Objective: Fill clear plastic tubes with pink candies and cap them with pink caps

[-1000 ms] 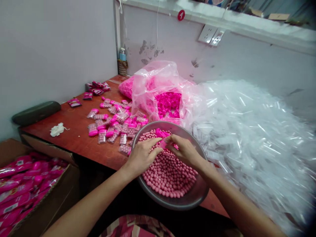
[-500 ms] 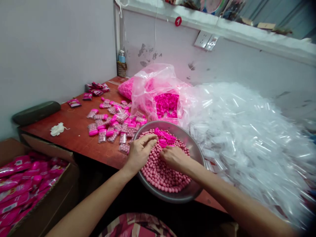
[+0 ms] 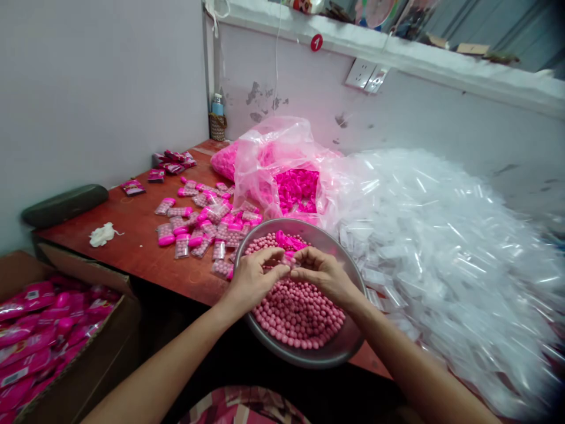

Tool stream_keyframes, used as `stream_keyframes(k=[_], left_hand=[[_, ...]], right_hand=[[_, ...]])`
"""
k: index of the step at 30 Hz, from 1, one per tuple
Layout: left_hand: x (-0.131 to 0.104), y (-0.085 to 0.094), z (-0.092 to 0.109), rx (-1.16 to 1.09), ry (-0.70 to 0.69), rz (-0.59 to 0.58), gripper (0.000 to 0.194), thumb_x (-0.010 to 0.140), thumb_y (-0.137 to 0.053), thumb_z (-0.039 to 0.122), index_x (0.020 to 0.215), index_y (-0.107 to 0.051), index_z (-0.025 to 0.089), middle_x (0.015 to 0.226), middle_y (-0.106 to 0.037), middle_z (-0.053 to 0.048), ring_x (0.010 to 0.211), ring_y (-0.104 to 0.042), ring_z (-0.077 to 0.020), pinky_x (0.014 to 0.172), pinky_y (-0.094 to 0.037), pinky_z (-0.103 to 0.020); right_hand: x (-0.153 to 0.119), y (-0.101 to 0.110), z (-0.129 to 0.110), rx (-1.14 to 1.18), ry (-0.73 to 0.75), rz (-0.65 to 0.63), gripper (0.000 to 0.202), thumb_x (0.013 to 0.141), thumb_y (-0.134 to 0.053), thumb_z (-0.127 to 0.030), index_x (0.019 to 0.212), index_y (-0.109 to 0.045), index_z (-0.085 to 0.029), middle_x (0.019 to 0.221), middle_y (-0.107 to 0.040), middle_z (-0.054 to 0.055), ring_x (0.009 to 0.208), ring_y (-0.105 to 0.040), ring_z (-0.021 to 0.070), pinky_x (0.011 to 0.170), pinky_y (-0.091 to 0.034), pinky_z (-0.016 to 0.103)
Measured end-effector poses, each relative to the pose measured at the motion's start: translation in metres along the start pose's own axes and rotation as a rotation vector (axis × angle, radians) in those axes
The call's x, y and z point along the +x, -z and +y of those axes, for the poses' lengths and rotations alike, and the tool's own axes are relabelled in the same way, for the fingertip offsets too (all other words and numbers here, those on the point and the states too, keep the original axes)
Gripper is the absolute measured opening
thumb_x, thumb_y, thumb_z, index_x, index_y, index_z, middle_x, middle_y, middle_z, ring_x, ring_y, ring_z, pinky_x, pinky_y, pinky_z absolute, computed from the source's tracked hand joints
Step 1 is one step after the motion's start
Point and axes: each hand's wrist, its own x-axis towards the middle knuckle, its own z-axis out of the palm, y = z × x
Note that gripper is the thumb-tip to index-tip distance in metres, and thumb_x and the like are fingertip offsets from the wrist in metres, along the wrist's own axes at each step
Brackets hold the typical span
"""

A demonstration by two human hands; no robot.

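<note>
Over a metal bowl [image 3: 353, 330] of pink beads [image 3: 300, 318], my left hand [image 3: 256, 277] and my right hand [image 3: 324, 274] meet fingertip to fingertip. Between them is a small clear container [image 3: 289, 262] with pink at its top, pinched from both sides and partly hidden by the fingers. Bright pink caps [image 3: 289, 240] lie on the beads just behind it. Filled bead containers [image 3: 212, 218] with pink caps are scattered on the red table [image 3: 176, 277] left of the bowl.
Behind the bowl sits a plastic bag [image 3: 282, 132] of pink caps. Clear empty containers [image 3: 432, 247] form a big heap at right. A cardboard box [image 3: 88, 365] of pink packets stands lower left. A dark green case [image 3: 66, 205] lies at the table's left edge.
My right hand has risen from the beads and come to my left hand. Both now pinch the clear container, and pink shows at its top.
</note>
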Motion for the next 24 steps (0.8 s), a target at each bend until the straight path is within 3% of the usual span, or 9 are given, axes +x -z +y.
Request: stream_keyframes(k=[5, 11, 13, 17, 24], left_hand=[[0.003, -0.001, 0.002, -0.077, -0.012, -0.192, 0.017, 0.078, -0.056, 0.02, 0.09, -0.068, 0.017, 0.089, -0.069, -0.004, 0.088, -0.062, -0.019, 0.082, -0.047, -0.029], [0.007, -0.003, 0.0, -0.415, 0.193, -0.257, 0.018, 0.073, -0.062, 0.021, 0.089, -0.064, 0.011, 0.087, -0.066, -0.006, 0.079, -0.062, -0.0169, 0.074, -0.051, -0.029], [0.007, -0.003, 0.001, -0.427, 0.2, -0.204, 0.021, 0.074, -0.062, 0.021, 0.093, -0.064, 0.012, 0.09, -0.066, -0.006, 0.082, -0.062, -0.0175, 0.077, -0.051, -0.03], [0.005, -0.002, 0.001, -0.247, 0.082, -0.151, 0.02, 0.076, -0.061, 0.024, 0.093, -0.066, 0.014, 0.091, -0.067, -0.006, 0.088, -0.061, -0.0191, 0.083, -0.048, -0.032], [0.006, -0.001, -0.003, -0.198, 0.063, -0.086, 0.018, 0.077, -0.061, 0.027, 0.088, -0.066, 0.015, 0.089, -0.068, -0.006, 0.088, -0.062, -0.0191, 0.083, -0.048, -0.032]], right_hand=[[-0.005, 0.002, -0.001, 0.054, 0.034, 0.002, 0.026, 0.068, -0.072, -0.027, 0.086, -0.056, -0.018, 0.076, -0.061, -0.001, 0.071, -0.059, 0.0109, 0.067, -0.049, 0.025], [-0.009, 0.018, -0.006, -0.045, 0.107, 0.023, 0.028, 0.072, -0.068, -0.029, 0.096, -0.057, -0.019, 0.082, -0.062, 0.0, 0.073, -0.059, 0.0118, 0.069, -0.049, 0.026], [-0.01, 0.027, -0.008, -0.206, 0.117, 0.049, 0.024, 0.075, -0.064, -0.031, 0.094, -0.06, -0.018, 0.081, -0.063, 0.001, 0.072, -0.059, 0.0128, 0.068, -0.048, 0.027], [-0.002, 0.043, -0.007, -0.71, 0.194, 0.116, 0.014, 0.081, -0.055, -0.028, 0.086, -0.064, -0.018, 0.079, -0.065, 0.002, 0.073, -0.059, 0.015, 0.068, -0.045, 0.026], [0.024, 0.043, 0.007, -1.315, 0.243, -0.016, 0.017, 0.085, -0.049, -0.022, 0.09, -0.065, -0.02, 0.09, -0.067, 0.005, 0.081, -0.062, 0.0172, 0.071, -0.043, 0.024]])
